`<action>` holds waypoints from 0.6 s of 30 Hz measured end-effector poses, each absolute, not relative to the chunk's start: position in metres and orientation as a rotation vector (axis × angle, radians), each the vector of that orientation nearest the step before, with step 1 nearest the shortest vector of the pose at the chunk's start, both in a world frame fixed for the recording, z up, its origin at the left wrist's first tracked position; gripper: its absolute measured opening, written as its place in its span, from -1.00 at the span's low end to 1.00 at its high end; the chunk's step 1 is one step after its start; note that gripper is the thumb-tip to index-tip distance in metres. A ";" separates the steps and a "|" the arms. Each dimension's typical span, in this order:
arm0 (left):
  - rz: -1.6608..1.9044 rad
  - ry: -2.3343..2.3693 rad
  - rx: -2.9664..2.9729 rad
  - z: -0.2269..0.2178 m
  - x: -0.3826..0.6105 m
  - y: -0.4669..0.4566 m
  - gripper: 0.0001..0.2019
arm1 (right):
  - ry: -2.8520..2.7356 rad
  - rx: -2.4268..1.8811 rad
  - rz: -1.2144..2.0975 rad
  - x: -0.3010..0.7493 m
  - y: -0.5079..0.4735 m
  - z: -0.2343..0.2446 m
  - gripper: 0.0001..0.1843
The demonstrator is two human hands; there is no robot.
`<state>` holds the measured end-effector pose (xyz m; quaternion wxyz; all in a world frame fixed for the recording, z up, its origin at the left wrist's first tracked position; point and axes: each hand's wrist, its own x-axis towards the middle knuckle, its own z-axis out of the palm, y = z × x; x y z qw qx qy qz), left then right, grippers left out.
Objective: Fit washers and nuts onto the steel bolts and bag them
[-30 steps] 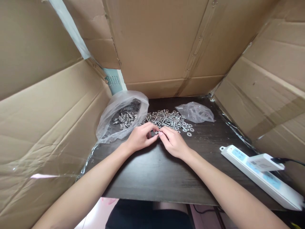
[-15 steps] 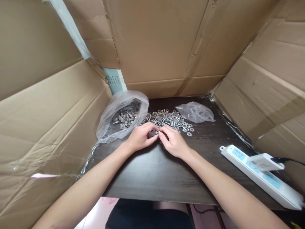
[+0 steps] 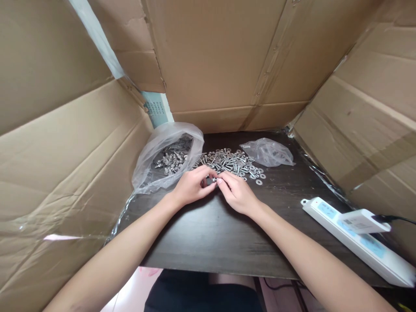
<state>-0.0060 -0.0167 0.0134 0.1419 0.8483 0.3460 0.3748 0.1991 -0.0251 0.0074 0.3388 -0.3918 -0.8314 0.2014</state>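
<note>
My left hand (image 3: 193, 186) and my right hand (image 3: 238, 191) meet fingertip to fingertip just in front of a pile of loose hardware. Pinched between them is a small metal bolt (image 3: 214, 179), mostly covered by the fingers; whether a nut or washer sits on it is too small to tell. Both hands are closed on it. Behind them spreads the pile of bolts, nuts and flat washers (image 3: 227, 161). To the left, a clear plastic bag (image 3: 146, 169) lies with its mouth open, holding many metal fasteners (image 3: 173, 162).
A crumpled clear bag (image 3: 268, 151) lies at the back right of the dark table (image 3: 208, 242). A white power strip (image 3: 354, 240) with a plugged-in charger (image 3: 364, 221) runs along the right side. Cardboard walls (image 3: 221, 56) enclose the back and both sides.
Both hands stay in nearly the same place; the right fingers have shifted slightly around the bolt. The view has moved a little.
</note>
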 end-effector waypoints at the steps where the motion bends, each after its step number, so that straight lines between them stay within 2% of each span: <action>1: 1.082 0.999 2.451 0.013 -0.006 -0.017 -0.89 | -2.166 -1.020 0.527 0.199 -0.025 0.008 -0.76; 7: 1.073 0.988 2.456 0.014 -0.007 -0.017 -0.88 | -2.162 -1.030 0.557 0.199 -0.027 0.011 -0.82; 18: 1.058 1.022 2.419 0.013 -0.006 -0.017 -0.88 | -2.176 -1.038 0.536 0.199 -0.027 0.010 -0.80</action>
